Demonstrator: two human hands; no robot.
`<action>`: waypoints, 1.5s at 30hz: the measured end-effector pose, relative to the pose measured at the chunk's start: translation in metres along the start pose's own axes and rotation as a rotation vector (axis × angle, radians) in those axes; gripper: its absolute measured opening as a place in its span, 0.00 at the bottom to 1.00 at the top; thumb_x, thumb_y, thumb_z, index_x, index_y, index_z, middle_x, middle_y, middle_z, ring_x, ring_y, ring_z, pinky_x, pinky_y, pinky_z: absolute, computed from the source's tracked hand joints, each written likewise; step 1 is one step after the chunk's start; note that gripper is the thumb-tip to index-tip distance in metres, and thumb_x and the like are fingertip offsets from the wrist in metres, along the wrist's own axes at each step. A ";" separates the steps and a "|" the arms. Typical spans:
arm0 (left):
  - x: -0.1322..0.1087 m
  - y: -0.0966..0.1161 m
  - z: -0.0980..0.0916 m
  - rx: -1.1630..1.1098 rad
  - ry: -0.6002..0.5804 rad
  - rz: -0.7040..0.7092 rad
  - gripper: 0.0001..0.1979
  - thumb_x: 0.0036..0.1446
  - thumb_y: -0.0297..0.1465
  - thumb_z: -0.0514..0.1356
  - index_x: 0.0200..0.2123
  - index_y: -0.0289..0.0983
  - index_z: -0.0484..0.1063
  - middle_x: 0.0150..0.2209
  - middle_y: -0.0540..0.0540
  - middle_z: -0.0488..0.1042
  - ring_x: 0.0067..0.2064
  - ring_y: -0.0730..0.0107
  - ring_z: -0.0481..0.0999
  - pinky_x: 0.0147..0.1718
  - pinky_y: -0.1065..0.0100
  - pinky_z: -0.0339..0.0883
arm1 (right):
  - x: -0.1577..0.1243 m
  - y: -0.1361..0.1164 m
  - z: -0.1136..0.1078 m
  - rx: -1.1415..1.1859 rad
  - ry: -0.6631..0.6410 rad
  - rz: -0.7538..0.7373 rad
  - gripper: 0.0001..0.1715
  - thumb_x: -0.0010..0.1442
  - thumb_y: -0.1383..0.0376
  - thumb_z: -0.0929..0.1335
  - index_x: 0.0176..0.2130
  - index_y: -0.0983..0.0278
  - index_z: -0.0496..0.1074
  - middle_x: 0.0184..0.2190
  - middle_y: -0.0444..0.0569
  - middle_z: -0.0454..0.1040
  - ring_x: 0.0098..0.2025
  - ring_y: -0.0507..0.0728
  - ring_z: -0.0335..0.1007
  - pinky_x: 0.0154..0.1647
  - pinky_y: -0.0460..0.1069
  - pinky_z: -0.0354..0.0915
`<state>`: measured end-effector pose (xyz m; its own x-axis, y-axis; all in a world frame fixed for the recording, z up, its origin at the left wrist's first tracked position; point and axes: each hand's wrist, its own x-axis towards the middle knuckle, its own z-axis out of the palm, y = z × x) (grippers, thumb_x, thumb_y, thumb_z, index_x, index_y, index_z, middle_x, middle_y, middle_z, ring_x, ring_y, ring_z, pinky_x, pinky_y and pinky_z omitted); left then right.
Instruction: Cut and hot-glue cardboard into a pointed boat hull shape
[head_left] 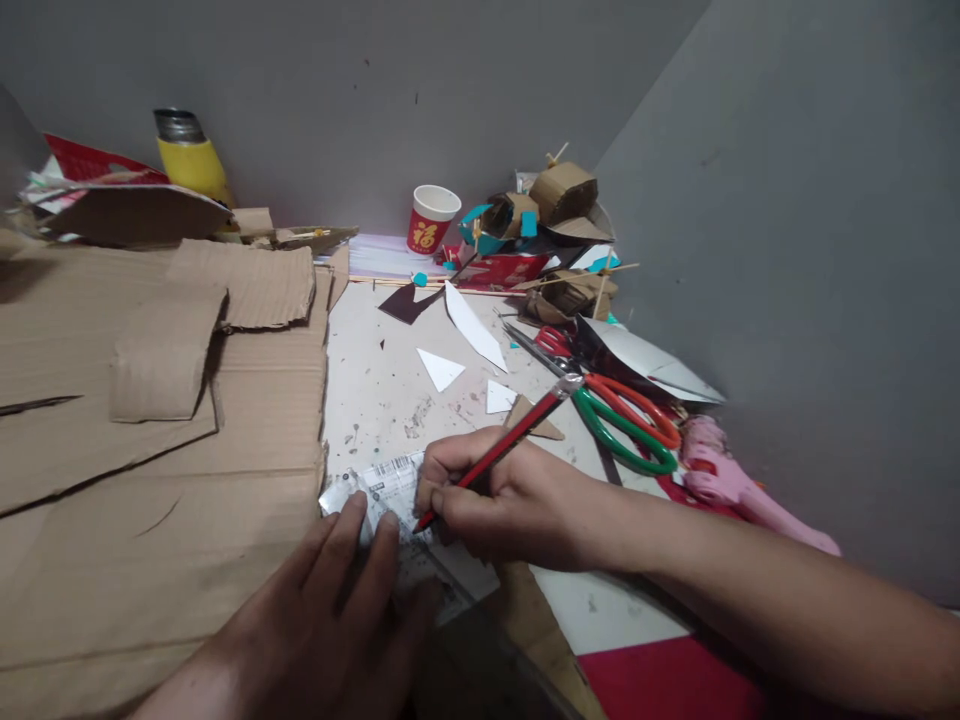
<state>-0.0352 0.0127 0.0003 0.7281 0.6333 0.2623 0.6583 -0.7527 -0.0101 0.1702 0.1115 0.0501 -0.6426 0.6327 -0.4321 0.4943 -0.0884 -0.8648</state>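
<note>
My right hand grips a red and black pencil in a writing hold, its lower end down on a silvery-white sheet printed with a barcode and small text. Fingers spread, my left hand lies over the near left part of that sheet and presses on it. Part of the sheet is hidden under both hands. Just beyond them, two small white triangles, a curved white strip and a brown cardboard scrap lie on the pale tabletop.
Cardboard sheets cover the left side. Green-and-orange-handled scissors and a pink glue gun lie at right. A red-and-white paper cup, cardboard constructions and a yellow bottle stand near the grey back wall.
</note>
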 end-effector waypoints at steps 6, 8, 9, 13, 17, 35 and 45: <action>0.004 0.003 -0.002 0.012 -0.004 -0.058 0.23 0.56 0.49 0.58 0.51 0.46 0.71 0.51 0.41 0.76 0.53 0.48 0.73 0.50 0.55 0.67 | 0.002 0.003 0.002 -0.005 0.036 -0.049 0.04 0.56 0.69 0.64 0.29 0.66 0.67 0.21 0.40 0.64 0.22 0.47 0.57 0.20 0.41 0.54; 0.005 0.003 -0.003 0.002 -0.012 -0.057 0.23 0.57 0.49 0.58 0.52 0.45 0.71 0.51 0.41 0.76 0.53 0.49 0.73 0.50 0.55 0.67 | 0.003 0.005 0.003 -0.005 0.057 -0.064 0.04 0.56 0.69 0.64 0.30 0.66 0.68 0.21 0.40 0.64 0.22 0.47 0.57 0.20 0.42 0.55; 0.005 0.003 -0.003 -0.006 -0.015 -0.048 0.23 0.57 0.49 0.58 0.52 0.45 0.71 0.51 0.41 0.76 0.53 0.49 0.73 0.50 0.55 0.67 | 0.003 0.006 0.003 -0.008 0.073 -0.072 0.04 0.56 0.69 0.64 0.29 0.66 0.68 0.21 0.40 0.64 0.22 0.47 0.57 0.20 0.42 0.55; 0.005 0.002 -0.004 -0.014 -0.011 -0.030 0.26 0.55 0.52 0.58 0.53 0.46 0.71 0.51 0.40 0.77 0.53 0.48 0.74 0.49 0.55 0.68 | 0.007 0.009 0.006 0.024 0.109 -0.078 0.04 0.55 0.70 0.64 0.29 0.65 0.67 0.21 0.40 0.65 0.21 0.47 0.58 0.19 0.42 0.54; 0.005 0.002 -0.003 -0.012 0.014 -0.037 0.24 0.56 0.50 0.57 0.52 0.46 0.71 0.51 0.40 0.77 0.54 0.48 0.73 0.49 0.55 0.67 | 0.010 0.010 0.010 0.020 0.148 -0.130 0.05 0.55 0.70 0.64 0.30 0.66 0.70 0.22 0.42 0.69 0.22 0.48 0.61 0.20 0.43 0.56; 0.005 0.005 -0.001 0.040 0.042 -0.044 0.18 0.59 0.40 0.57 0.52 0.46 0.71 0.50 0.42 0.77 0.53 0.51 0.73 0.50 0.57 0.65 | 0.020 0.006 0.018 -0.190 0.234 -0.357 0.06 0.60 0.69 0.64 0.33 0.65 0.71 0.27 0.43 0.71 0.28 0.49 0.63 0.29 0.44 0.61; 0.003 0.001 0.003 0.053 0.092 0.001 0.17 0.60 0.40 0.56 0.52 0.45 0.70 0.48 0.42 0.78 0.50 0.51 0.75 0.47 0.57 0.67 | 0.024 0.007 0.021 -0.169 0.284 -0.382 0.07 0.60 0.69 0.64 0.35 0.65 0.72 0.30 0.45 0.75 0.30 0.50 0.68 0.31 0.45 0.63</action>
<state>-0.0317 0.0139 -0.0023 0.7100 0.6112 0.3497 0.6683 -0.7413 -0.0612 0.1461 0.1097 0.0281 -0.6229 0.7822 0.0144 0.3580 0.3014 -0.8837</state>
